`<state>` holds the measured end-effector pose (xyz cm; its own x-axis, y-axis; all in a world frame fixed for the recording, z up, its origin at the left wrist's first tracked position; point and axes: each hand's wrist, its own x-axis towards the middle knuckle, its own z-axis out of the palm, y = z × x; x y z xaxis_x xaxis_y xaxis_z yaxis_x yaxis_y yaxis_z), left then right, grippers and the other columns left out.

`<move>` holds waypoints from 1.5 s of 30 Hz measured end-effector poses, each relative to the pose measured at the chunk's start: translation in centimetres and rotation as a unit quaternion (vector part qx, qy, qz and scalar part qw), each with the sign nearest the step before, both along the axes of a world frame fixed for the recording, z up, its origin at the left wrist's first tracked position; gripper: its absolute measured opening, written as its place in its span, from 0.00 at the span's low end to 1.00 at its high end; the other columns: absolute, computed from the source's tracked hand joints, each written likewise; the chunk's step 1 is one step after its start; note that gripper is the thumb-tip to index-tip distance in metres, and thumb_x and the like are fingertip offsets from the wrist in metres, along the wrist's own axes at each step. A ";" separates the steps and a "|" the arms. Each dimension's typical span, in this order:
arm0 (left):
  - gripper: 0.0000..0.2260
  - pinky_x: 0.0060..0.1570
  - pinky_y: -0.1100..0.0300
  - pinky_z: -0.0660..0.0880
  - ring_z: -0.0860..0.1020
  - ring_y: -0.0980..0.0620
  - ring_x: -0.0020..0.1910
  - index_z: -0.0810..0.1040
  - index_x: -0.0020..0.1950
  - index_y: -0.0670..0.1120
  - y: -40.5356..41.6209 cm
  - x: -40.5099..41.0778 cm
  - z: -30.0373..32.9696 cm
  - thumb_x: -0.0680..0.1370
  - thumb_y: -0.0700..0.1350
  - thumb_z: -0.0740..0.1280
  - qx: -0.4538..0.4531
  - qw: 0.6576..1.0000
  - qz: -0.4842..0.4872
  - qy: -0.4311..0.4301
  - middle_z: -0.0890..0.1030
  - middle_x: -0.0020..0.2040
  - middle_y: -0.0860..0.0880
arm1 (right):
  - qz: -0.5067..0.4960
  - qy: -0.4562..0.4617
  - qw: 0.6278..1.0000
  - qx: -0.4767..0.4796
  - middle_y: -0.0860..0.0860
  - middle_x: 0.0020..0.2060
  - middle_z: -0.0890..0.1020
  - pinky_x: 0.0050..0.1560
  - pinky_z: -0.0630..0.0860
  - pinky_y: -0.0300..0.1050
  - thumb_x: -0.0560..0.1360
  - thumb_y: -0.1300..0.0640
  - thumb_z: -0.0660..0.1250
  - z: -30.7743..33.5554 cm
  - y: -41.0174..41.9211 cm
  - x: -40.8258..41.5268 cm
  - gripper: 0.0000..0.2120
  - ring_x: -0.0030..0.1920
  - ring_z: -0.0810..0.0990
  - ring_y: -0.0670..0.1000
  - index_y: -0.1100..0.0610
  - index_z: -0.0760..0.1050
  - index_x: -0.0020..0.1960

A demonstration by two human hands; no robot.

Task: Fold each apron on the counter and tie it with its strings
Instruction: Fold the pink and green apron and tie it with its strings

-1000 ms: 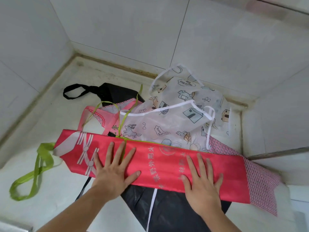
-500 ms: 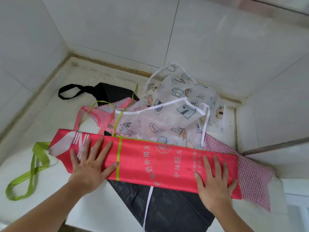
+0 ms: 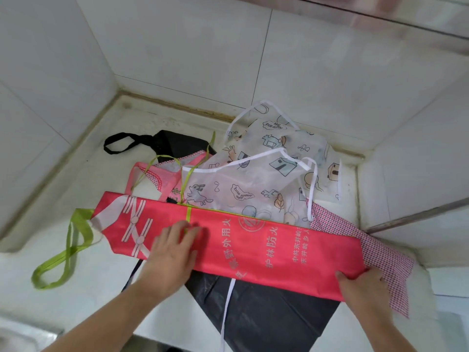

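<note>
nearest, a black apron [image 3: 266,313] lies spread on the white counter [image 3: 83,295], a white string [image 3: 228,301] trailing across it. on top of it the red apron [image 3: 253,245], folded into a long band, runs left to right. the left hand [image 3: 172,252] presses flat on the band beside its green string [image 3: 188,214], fingers straight though blurred; the right hand [image 3: 365,283] pinches the band's right end. a green loop [image 3: 68,255] sprawls off the left end. behind lie a checked pink apron [image 3: 380,255] and a clear printed apron [image 3: 253,184], crowding the tiled corner.
</note>
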<state>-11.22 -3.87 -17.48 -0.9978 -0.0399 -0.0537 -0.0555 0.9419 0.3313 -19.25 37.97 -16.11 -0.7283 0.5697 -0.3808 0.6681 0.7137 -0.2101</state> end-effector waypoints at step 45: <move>0.57 0.54 0.47 0.79 0.80 0.40 0.58 0.31 0.78 0.70 8.8 -2.5 1.8 0.64 0.78 0.68 -0.027 0.957 0.008 -0.290 0.64 0.68 0.49 | -0.279 0.199 0.789 -0.510 0.58 0.58 0.84 0.44 0.79 0.53 0.73 0.72 0.73 3.3 -3.4 4.8 0.21 0.51 0.83 0.60 0.60 0.77 0.64</move>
<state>-13.72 4.93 -15.67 -0.7998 -0.0737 -0.5958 -0.2302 0.9542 0.1910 -14.48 34.61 -12.82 -0.6497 0.3885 -0.6534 0.5548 -0.3454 -0.7569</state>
